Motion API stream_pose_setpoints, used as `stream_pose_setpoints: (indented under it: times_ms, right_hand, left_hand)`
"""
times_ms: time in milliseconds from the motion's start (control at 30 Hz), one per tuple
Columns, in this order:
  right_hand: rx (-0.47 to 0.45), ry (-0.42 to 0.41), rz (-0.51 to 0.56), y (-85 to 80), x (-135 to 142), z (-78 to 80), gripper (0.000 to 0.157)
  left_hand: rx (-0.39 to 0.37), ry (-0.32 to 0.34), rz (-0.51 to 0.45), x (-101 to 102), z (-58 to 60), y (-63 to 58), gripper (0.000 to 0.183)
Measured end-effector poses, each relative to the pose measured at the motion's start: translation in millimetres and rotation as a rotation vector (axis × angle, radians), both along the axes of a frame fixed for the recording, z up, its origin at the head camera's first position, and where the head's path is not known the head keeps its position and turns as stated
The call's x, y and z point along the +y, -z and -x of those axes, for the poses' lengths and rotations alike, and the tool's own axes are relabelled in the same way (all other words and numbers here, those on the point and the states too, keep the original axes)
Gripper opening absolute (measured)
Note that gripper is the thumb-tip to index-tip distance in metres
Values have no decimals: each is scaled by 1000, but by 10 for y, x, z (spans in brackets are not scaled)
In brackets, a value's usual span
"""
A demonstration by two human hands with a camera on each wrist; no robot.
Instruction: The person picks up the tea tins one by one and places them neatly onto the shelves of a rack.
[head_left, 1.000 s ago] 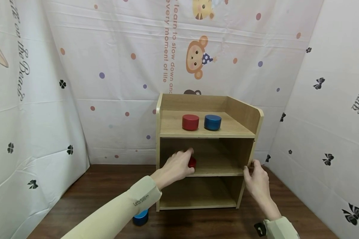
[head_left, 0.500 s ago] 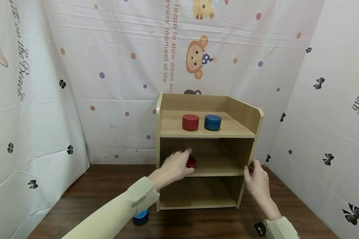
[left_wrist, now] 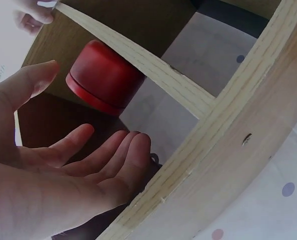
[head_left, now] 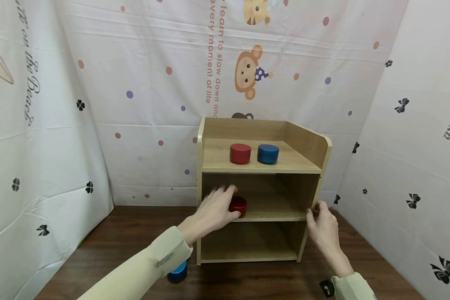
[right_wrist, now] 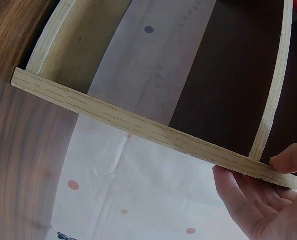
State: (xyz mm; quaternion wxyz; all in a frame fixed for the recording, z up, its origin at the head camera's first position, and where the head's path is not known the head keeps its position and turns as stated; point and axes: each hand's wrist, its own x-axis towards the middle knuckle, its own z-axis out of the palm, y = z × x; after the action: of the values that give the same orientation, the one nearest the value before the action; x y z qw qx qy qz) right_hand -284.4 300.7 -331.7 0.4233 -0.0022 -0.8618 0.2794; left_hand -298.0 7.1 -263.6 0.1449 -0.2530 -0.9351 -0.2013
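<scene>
A small wooden shelf unit [head_left: 249,253] with a top tray and two compartments stands on the table. Inside the middle compartment sits a round red tin [head_left: 238,203], seen in the left wrist view as a lidded cylinder [left_wrist: 106,77]. My left hand [head_left: 211,211] is beside the tin's left side, fingers loosely spread; the left wrist view shows a gap between fingertips and tin. At the unit's right side, my right hand [head_left: 323,227] grips the front edge of the side panel [right_wrist: 138,127], thumb on the inner face and fingers outside.
On the top tray, another red tin [head_left: 240,153] stands left of a blue tin [head_left: 268,154]. A second blue tin [head_left: 177,273] is on the dark wooden table [head_left: 142,246], partly behind my left sleeve. Printed white cloth [head_left: 153,91] hangs around the back and sides.
My left hand has drawn back left from the red tin, so more of the tin shows. The right hand keeps its grip on the side panel. The head view has shifted slightly.
</scene>
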Motion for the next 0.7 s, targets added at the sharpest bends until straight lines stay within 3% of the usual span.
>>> stream_pose_setpoints:
  times_ms: [700]
  right_hand:
    - [7, 12, -6, 4, 2, 10, 21]
  left_hand:
    - [31, 68, -16, -168, -266, 32, 57]
